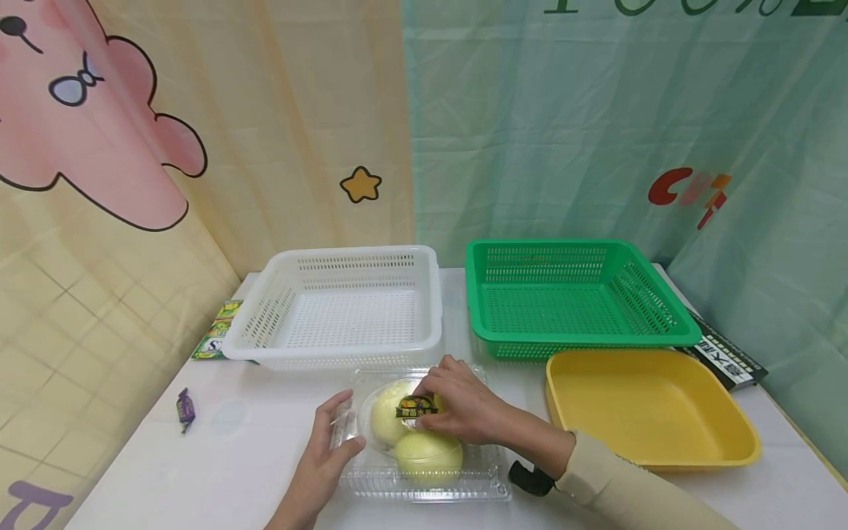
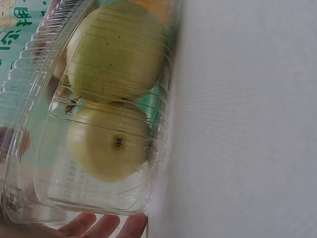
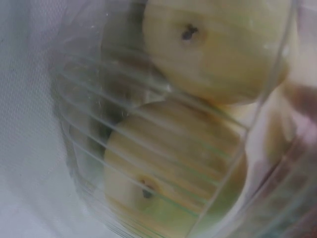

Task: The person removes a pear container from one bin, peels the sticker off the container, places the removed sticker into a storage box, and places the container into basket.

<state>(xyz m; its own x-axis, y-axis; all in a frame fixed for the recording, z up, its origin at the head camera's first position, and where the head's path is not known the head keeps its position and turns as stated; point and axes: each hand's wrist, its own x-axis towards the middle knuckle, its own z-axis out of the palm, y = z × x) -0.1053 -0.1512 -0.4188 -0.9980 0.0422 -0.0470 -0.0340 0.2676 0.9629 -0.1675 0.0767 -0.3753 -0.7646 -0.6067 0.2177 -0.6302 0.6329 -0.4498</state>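
Observation:
A clear plastic clamshell box (image 1: 486, 482) stands on the table, with pale yellow-green round fruits (image 1: 429, 458) inside, resembling pears. In the left wrist view two fruits (image 2: 116, 52) show through its ribbed wall; the right wrist view shows two fruits (image 3: 173, 163), blurred. My left hand (image 1: 318, 453) touches the box's left side, thumb near the lid and fingertips (image 2: 101, 225) against the end wall. Over the lid, my right hand (image 1: 457, 401) has thumb and index finger at a black label (image 1: 412, 411), seeming to pinch its right part. Its other fingers are bent.
Behind the box are a white basket (image 1: 331, 355) and a green basket (image 1: 583, 340). A yellow tray (image 1: 649, 412) stands at the right, beside a black printed packet (image 1: 725, 357). A purple-wrapped sweet (image 1: 185, 410) and green packets (image 1: 218, 331) lie at the left.

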